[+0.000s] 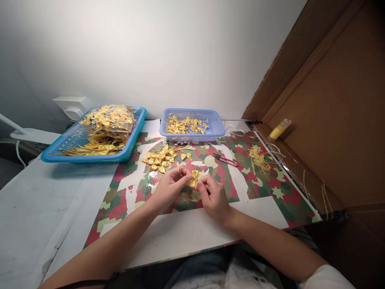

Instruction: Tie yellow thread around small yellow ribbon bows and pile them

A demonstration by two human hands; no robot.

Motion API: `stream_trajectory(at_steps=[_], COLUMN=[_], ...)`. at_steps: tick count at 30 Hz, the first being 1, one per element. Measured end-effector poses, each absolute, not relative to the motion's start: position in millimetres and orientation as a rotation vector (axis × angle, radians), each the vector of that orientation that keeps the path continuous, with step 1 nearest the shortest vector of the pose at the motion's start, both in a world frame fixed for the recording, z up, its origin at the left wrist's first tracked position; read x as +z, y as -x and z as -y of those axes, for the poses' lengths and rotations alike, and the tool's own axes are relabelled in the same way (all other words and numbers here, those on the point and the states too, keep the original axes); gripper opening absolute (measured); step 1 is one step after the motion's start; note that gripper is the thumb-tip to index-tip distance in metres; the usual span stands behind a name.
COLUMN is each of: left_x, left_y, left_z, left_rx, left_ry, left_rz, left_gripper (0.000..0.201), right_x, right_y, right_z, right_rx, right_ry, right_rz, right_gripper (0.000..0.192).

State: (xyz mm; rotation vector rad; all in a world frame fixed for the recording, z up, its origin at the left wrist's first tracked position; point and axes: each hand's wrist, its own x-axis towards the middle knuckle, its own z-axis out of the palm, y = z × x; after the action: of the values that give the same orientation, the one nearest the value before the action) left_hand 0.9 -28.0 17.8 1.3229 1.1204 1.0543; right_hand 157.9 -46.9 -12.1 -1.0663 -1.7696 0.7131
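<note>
Between my two hands is a yellow ribbon bow [195,179], held up above the patterned table cover. My left hand [178,179] pinches the bow's left side, and a thin cord or wire loops by its fingers. At the bow's lower right, the fingertips of my right hand [211,193] are closed on its edge or on a thread; which one, I cannot tell. Just beyond my left hand lies a loose pile of similar yellow bows [159,158]. Several silvery beads [180,143] sit behind that pile.
A blue basket [192,137] with bows stands against the wall. At left, a larger blue tray [87,157] carries bows and a filled plastic bag [111,120]. Pink-handled thread snips [226,160] and yellow thread scraps [259,161] lie right. A yellow bottle [279,130] is beside the cardboard wall [325,104].
</note>
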Motion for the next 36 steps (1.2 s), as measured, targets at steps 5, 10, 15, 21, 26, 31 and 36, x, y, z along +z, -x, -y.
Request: stream_trajectory(at_steps=[5,10,15,21,26,31,36], left_x=[25,32,30,22,18,18,18], left_y=[4,7,7,6,4,2,1], left_z=[31,32,30,26,26,28,30], left_rx=[1.082,1.128,1.094,0.995,0.997,0.994,0.989], left_ry=[-1.726,-2.084,-1.970,-1.530,-1.418,-1.448,-1.493], left_rz=[-1.196,-1.235,-1.231,-1.167,-1.137,-1.138,-1.132], left_gripper=[0.012,0.011,0.016,0.016,0.018,0.021,0.023], right_x=[-9,-9,-9,-9,-10,-10,-9], right_y=[-157,-157,-157,-157,-156,-157,-159], right_z=[47,48,48,48,49,47,44], right_rx=[0.709,0.680,0.639,0.646,0.612,0.501,0.373], right_ry=[1.076,1.066,1.062,1.055,1.042,1.030,0.981], right_rz=[1.786,1.829,1.869,1.858,1.815,1.804,1.832], right_gripper=[0.017,0.016,0.015,0.017,0.018,0.022,0.027])
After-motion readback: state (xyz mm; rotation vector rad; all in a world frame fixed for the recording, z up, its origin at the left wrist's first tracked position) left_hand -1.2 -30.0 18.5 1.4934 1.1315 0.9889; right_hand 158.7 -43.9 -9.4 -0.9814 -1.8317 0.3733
